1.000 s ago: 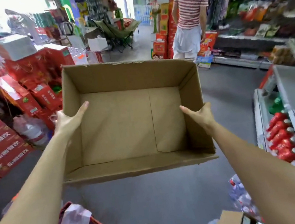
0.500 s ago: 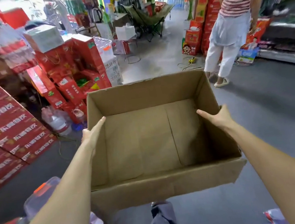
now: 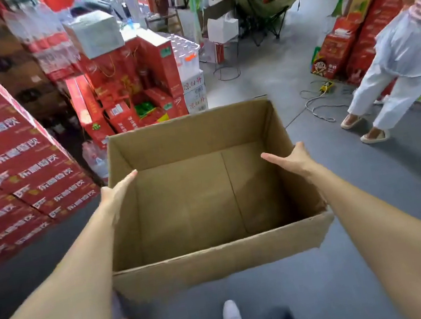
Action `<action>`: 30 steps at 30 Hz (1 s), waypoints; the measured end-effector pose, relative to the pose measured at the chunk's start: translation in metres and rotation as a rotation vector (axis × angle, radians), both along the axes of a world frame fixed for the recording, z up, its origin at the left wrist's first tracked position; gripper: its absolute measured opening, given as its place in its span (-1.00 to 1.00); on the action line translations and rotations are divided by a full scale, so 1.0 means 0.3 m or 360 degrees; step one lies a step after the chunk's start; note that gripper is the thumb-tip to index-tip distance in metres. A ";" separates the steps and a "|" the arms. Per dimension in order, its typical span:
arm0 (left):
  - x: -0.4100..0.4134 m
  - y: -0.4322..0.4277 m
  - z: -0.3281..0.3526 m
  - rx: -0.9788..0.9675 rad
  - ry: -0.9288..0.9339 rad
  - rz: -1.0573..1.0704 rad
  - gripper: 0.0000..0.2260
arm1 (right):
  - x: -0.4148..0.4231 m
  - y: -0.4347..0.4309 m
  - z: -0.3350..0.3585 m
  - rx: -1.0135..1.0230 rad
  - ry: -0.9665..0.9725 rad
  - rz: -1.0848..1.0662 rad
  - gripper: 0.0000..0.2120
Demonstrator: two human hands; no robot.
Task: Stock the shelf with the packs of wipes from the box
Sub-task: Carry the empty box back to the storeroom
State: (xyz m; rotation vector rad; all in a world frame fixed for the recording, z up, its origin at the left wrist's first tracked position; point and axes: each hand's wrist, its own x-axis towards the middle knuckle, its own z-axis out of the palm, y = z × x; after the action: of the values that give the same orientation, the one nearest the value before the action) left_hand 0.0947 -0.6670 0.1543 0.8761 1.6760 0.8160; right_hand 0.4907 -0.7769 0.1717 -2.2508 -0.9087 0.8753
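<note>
- We hold the box (image 3: 188, 203) at the centre of our view. Our left hand (image 3: 117, 194) clamps its 9 o'clock wall and our right hand (image 3: 293, 161) its 3 o'clock wall. Each thumb lies inside along the cardboard, and the fingers are hidden outside.
- The grip has not changed over the last second, but the surroundings have. The shelf that stood at 3 o'clock has slid out of sight, and stacked red cartons (image 3: 16, 170) now fill 9 to 10 o'clock.
- The other person (image 3: 406, 56) has drifted from 12 o'clock to 2 o'clock, so we have turned left while walking. Our shoe (image 3: 231, 313) steps forward at 6 o'clock.
- The box shows only its bare bottom, as it did before, with no packs of wipes inside.
- We judge the stocking from this box finished. We are carrying the empty box away from the shelf, probably to discard it or fetch more.
</note>
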 end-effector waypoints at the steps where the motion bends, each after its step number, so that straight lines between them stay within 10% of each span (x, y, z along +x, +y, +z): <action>1: 0.008 0.042 0.039 0.0040 0.0038 0.0016 -0.11 | 0.011 0.054 0.002 0.0016 0.0030 -0.0008 0.13; 8: 0.061 0.380 0.084 0.0113 0.0047 0.0184 0.12 | 0.105 0.531 -0.011 0.0109 0.0114 0.0079 0.11; 16: 0.119 0.722 0.084 0.0168 -0.0021 0.0579 -0.21 | 0.149 1.181 0.047 0.0144 0.0131 0.0352 0.23; 30: -0.134 1.213 0.028 -0.0074 0.0160 0.1043 -0.09 | -0.192 1.987 -0.030 0.0082 0.0141 0.0704 0.35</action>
State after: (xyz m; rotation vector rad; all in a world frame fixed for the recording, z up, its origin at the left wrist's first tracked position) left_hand 0.0546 -0.3032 0.1627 0.3245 2.0961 1.1723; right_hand 0.4332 -0.1808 0.1628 -1.9789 -1.3990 1.1156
